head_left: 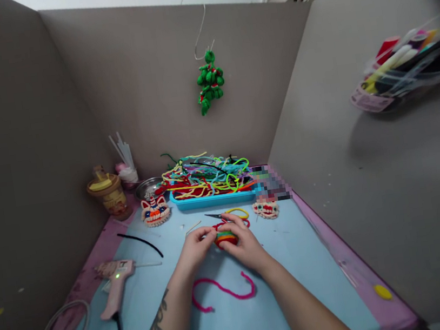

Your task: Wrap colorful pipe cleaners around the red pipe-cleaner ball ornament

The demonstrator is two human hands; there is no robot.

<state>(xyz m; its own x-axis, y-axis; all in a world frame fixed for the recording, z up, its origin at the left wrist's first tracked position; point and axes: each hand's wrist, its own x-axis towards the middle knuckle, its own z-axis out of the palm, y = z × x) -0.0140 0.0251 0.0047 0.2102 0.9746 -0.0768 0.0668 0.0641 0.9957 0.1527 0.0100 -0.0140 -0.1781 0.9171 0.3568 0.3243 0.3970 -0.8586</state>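
Note:
My right hand [242,241] curls around a small rounded piece of pipe cleaner with rainbow stripes [227,236], red, orange, yellow and green. From the other side, the fingertips of my left hand [199,246] pinch at its left edge; part of the piece is hidden by the fingers. Just behind my hands lie scissors [246,214] with yellow and red handles, their blades pointing left. A magenta pipe cleaner [223,289] lies in a wavy curve between my forearms. A short pale strip [193,227] rests beyond my left hand.
A blue tray [217,201] heaped with colourful pipe cleaners stands at the back, between two pipe-cleaner faces [155,213] [266,210]. At left lie a pink glue gun [118,286] and a black stem [143,241]. Grey panels [176,84] enclose the table; a green ornament [210,81] hangs above.

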